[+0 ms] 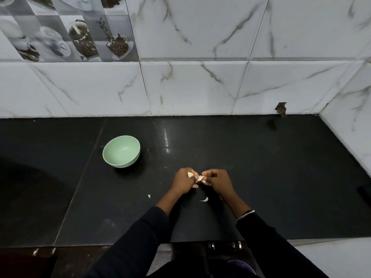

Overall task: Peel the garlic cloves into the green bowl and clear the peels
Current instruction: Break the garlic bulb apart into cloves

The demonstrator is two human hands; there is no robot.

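- A garlic clove (199,178) is held just above the black counter (261,167), between the 2 hands, with thin pale skin sticking out from it.
- A second pale bit (190,174) is seen at the top of the left hand; whether it is clove or skin cannot be told.
- The left hand (183,181) is curled around the garlic, and the right hand (217,180) is pinched onto the clove with bent fingers. Both are gripping and neither is relaxed.
- 1 curved white piece (204,199) lies on the counter just below the hands, and 1 small white scrap (149,196) lies further to the left. The curved piece could be a peel or a clove.
- The green bowl (121,151) stands upright on the counter, left of and beyond the hands and well apart from them. Nothing is seen inside it, so the peeling is judged to be at an early stage.
- The clove could be squeezed out of the fingers as the skin is torn, since it is held over bare counter and not over the bowl.
- Light peels could be scattered wider by the pulling, which would make the clearing longer, and small scraps could be missed.
- If the curved piece is a clove, it could be swept away with the peels.
- A bracelet (246,214) is worn on the right wrist, and a tiled wall (200,87) stands behind the counter.
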